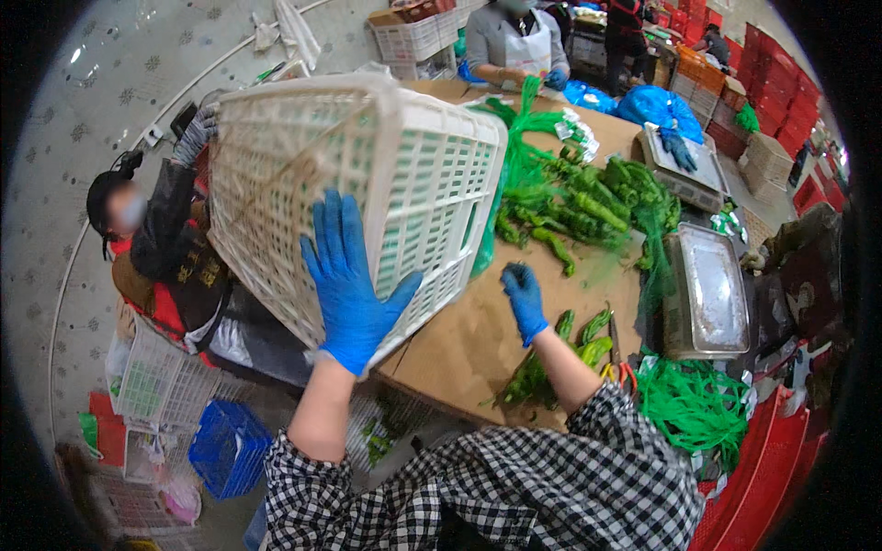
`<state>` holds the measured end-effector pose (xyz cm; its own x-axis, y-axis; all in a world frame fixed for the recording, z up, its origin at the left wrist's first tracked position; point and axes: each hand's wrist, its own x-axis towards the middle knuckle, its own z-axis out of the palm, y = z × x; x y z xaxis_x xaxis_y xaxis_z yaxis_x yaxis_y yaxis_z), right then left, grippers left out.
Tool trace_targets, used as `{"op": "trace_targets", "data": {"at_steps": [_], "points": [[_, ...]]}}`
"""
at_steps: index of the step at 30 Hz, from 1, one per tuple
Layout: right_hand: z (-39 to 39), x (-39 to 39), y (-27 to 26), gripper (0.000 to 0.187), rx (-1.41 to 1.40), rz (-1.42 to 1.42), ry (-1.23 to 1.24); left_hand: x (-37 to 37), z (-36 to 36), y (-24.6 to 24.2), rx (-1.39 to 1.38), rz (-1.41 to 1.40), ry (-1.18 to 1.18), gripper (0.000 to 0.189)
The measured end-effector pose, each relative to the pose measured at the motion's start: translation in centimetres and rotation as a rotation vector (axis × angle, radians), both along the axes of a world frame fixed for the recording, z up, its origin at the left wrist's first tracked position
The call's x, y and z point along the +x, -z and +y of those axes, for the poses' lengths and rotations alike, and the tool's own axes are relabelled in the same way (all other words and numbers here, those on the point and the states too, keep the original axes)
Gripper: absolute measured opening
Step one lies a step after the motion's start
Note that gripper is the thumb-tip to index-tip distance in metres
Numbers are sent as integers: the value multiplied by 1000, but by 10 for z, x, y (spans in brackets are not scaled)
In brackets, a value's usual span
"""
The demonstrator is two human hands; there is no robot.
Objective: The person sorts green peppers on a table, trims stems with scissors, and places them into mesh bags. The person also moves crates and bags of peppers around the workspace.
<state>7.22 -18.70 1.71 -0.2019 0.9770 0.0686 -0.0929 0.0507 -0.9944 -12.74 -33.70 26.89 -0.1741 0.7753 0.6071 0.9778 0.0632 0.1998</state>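
My left hand [351,275], in a blue glove, lies spread against the side of a large white plastic crate [441,186]. The crate is tilted above the table, and a co-worker's gloved hand is at its far left edge. My right hand [525,299], also blue-gloved, has its fingers curled over the cardboard-covered table [448,351]; whether it holds anything is not visible. Beyond it lies a heap of green peppers [586,206] with green mesh netting [527,165]. More peppers [596,351] lie beside my right forearm, next to scissors [615,355] with orange and yellow handles.
A co-worker [172,255] stands at the left, another [517,48] across the table. At the right are a metal tray [710,289], a scale [682,165] with a glove on it, and a pile of green mesh bags [689,406]. A blue crate [229,448] stands lower left.
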Motion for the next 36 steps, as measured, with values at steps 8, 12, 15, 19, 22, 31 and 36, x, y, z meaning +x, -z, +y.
{"op": "trace_targets", "data": {"at_steps": [8, 12, 15, 19, 22, 31, 36], "points": [[-13, 3, -9, 34, -529, 81, -296, -12, 26, 39, -117, 52, -8, 68], [2, -45, 2, 47, -795, 204, -300, -19, 37, 49, 77, -48, 21, 57], [6, -75, -4, 64, -937, 283, -369, -15, 40, 45, 102, -80, 24, 50], [-1, -93, -23, 75, -834, 333, -420, -7, 51, 14, 144, 29, 113, 42], [-8, -113, -33, 74, -668, 224, -254, 2, 68, -28, 162, 165, 223, 39], [1, -128, -130, 56, -413, 399, -375, -43, 120, -183, 223, 129, 122, 26], [30, -142, -187, 42, -314, 551, -495, -119, 40, -229, 267, -31, 284, 28]]}}
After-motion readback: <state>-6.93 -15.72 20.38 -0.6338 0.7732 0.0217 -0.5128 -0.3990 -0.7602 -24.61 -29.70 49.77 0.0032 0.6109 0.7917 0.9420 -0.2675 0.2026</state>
